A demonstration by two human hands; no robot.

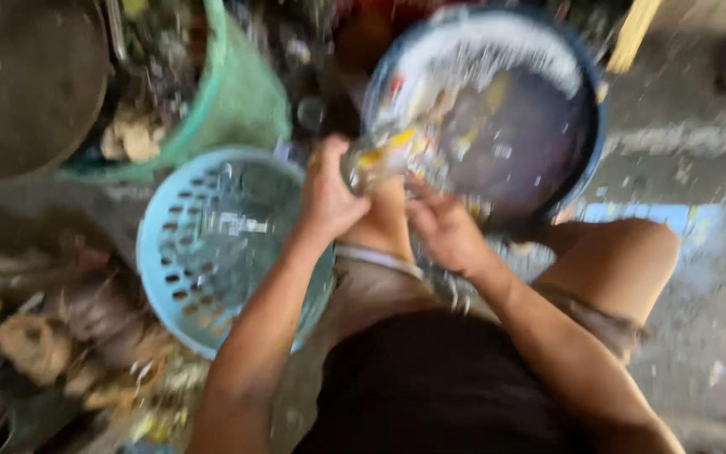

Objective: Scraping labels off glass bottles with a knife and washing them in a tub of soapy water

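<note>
Two hands meet over the wash tubs, and everything's pretty motion-blurred, so bear with me:

- Far left, around 9 to 7 o'clock, a messy pile of scraps (60, 336) sits on the ground; I can't really tell what's in it.
- Up at 11 o'clock there's a green bucket (245, 101) stuffed with stuff, with a big dark round pan (27, 76) just beside it in the corner.
- A light blue perforated basket (212, 244) sits at about 8 o'clock from the hands, right next to the person's knee.
- The left hand (334, 197) is clenched around the near end of a small clear glass thing (371, 164); it looks like a cup or jar, too smeared to say which.
- That glass thing is dead centre, just at the near rim of the tub, held between both hands.
- The right hand (447, 231) is at 4 o'clock from the glass, fingers curled and touching it or something small against it; I can't tell the exact grip.
- A blue tub (586, 76) at 1 o'clock holds dark soapy water with foam and bits floating in it.
- Off to the right at 3 o'clock it's wet concrete floor (699, 277).
</note>
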